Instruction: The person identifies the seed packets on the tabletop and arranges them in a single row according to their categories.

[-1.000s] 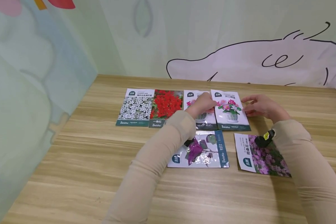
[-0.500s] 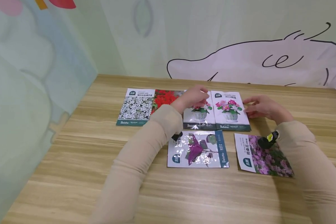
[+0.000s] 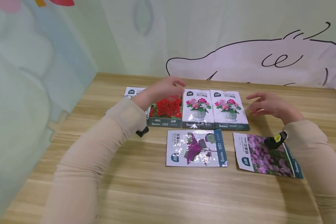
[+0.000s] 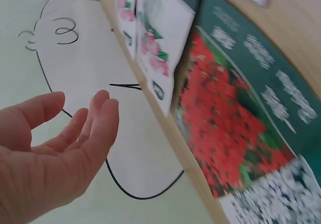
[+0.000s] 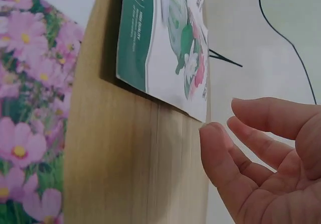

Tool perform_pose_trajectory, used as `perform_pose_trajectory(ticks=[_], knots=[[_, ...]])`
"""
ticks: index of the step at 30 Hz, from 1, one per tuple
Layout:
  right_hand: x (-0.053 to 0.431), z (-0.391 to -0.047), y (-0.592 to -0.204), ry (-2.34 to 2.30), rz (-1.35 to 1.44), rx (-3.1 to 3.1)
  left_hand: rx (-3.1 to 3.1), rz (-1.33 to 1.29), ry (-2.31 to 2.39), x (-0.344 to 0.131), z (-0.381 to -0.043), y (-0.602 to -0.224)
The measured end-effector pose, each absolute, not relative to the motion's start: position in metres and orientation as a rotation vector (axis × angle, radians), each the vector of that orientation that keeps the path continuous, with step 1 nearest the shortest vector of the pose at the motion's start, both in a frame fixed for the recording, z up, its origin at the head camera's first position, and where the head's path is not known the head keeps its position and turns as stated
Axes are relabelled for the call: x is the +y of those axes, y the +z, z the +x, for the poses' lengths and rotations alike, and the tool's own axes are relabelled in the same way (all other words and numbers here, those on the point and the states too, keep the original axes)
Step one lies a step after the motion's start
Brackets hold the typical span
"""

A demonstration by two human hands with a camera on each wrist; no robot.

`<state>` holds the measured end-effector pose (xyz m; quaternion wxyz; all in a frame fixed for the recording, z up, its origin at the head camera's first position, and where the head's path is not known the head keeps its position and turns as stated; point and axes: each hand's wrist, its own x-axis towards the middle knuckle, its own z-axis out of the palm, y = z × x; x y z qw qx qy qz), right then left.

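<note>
My left hand [image 3: 162, 90] hovers over the red-flower seed packet [image 3: 165, 109], its fingers loosely bent and holding nothing. Left of that packet is a white-flower seed packet [image 4: 278, 201], mostly hidden in the head view by my sleeve. Two matching seed packets with pink potted flowers lie side by side to the right, a left one [image 3: 198, 109] and a right one [image 3: 229, 109]. My right hand [image 3: 271, 105] is just beyond the right packet's outer edge, fingers relaxed, with nothing between thumb and fingertips in the right wrist view.
In front of the row, a purple-leaf seed packet [image 3: 197, 148] lies sideways on the wooden table [image 3: 145, 199]. To its right is a pink-flower seed packet [image 3: 268, 155], partly under my right wrist. A wall [image 3: 128, 40] with line drawings rises behind the table's back edge.
My left hand has moved left, off the left potted-flower packet and over the red-flower one. The right potted-flower packet now sits straighter beside its twin. My right hand has drawn slightly right.
</note>
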<state>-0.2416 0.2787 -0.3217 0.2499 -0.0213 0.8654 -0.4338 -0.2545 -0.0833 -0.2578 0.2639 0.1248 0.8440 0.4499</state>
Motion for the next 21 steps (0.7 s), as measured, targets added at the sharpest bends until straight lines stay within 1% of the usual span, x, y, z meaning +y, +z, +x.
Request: perform_pose_trajectory(ticks=[2,6,11,16,21], knots=[[0.276,-0.238,-0.32,-1.192,-0.078,2.357,2.291,0.346,1.146,-0.095,-0.248,-0.257],[0.272,-0.229,-0.317,-1.2,-0.099,2.358,2.242,0.267,1.104,-0.114,-0.235,-0.261],[0.27,-0.212,-0.318,-1.263,-0.092,2.279,2.197,0.038,1.182,-0.131,-0.217,-0.271],[0.268,-0.196,-0.32,-1.434,0.02,2.114,2.092,-0.16,1.318,-0.144,-0.2,-0.279],[0.267,-0.183,-0.323,-1.569,0.151,1.938,1.983,-0.164,1.319,-0.152,-0.186,-0.288]])
